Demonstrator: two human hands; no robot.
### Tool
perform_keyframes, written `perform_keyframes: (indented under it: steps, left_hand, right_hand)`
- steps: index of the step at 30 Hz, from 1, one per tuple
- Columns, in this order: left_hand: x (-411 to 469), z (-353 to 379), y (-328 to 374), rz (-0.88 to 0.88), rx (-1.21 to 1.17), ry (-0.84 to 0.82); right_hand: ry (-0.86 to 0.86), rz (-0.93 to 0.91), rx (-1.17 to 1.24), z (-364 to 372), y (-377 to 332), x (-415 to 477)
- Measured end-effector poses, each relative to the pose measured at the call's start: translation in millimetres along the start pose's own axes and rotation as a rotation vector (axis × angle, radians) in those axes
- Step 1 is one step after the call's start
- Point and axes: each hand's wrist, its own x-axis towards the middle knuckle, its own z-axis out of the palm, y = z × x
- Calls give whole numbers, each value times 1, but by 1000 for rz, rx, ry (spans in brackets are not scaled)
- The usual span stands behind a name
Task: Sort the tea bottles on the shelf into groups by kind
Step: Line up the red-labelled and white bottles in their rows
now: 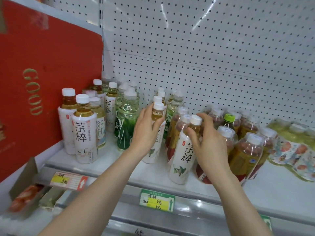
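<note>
At the centre of the frame, a white-capped plastic bottle of amber tea with a white label (157,113) is gripped at its shoulder by the left hand (144,132), fingers and thumb wrapped round it, above the white metal shelf (272,188). Just to its right, a second white-labelled tea bottle (183,157), slightly tilted, is held at the neck by the curled fingers of the right hand (209,147). Matching white-labelled bottles (84,133) are grouped at the left, beside clear green-tinted bottles (126,120).

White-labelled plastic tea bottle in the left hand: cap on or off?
On. A white cap tops the white-labelled plastic tea bottle that the left hand grips.
</note>
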Motion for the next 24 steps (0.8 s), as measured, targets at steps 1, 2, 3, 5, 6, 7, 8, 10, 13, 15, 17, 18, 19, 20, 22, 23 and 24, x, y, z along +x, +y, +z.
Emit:
perform_keyframes:
  steps: [1,2,3,5,6,7,8,10,13,15,17,18,19,20,22,23,24]
  left_hand:
    - [-5,-4,0,22,38,0]
    - [-11,-9,-1,53,81,28]
    - [-18,-17,-2,90,128,90]
    - [-30,-40,-8,155,248,287]
    - [-35,-55,-13,163,316,397]
    - [-38,-70,-20,149,385,490]
    - [-39,-86,-28,113,454,551]
    - [-35,-114,-44,-13,553,545]
    - [-27,-137,-58,-107,553,352]
    - [-28,-146,-61,-75,517,324]
    - [-36,-157,-61,-61,459,362]
    - [-42,-163,-61,-61,427,379]
    - [-48,-167,-61,-64,392,388]
    - [-52,-171,-60,-67,359,388]
    - [-57,-177,-60,-64,325,373]
    - [-58,-180,-60,-62,321,362]
    - [-58,-181,-60,-62,316,352]
  right_hand:
    - [3,2,-13,1,-1,0]
    - [7,3,-23,2,-2,-1]
    - [19,0,-39,3,-2,-1]
    - [104,-35,-108,4,-7,-2]
    - [175,-76,-133,5,-12,-3]
    - [254,-133,-124,6,-21,-4]
    - [321,-198,-85,9,-31,-4]
    - [343,-335,53,22,-57,-5]
    - [80,-418,276,59,-103,4]
    - [-97,-413,307,88,-128,16]
    - [-239,-388,294,117,-147,31]
    - [-286,-384,272,130,-155,39]
    - [-324,-384,244,143,-162,47]
    - [-361,-382,219,154,-169,54]
    - [-463,-362,206,172,-180,64]
    - [-518,-339,228,178,-184,66]
    - [-554,-307,272,182,-185,66]
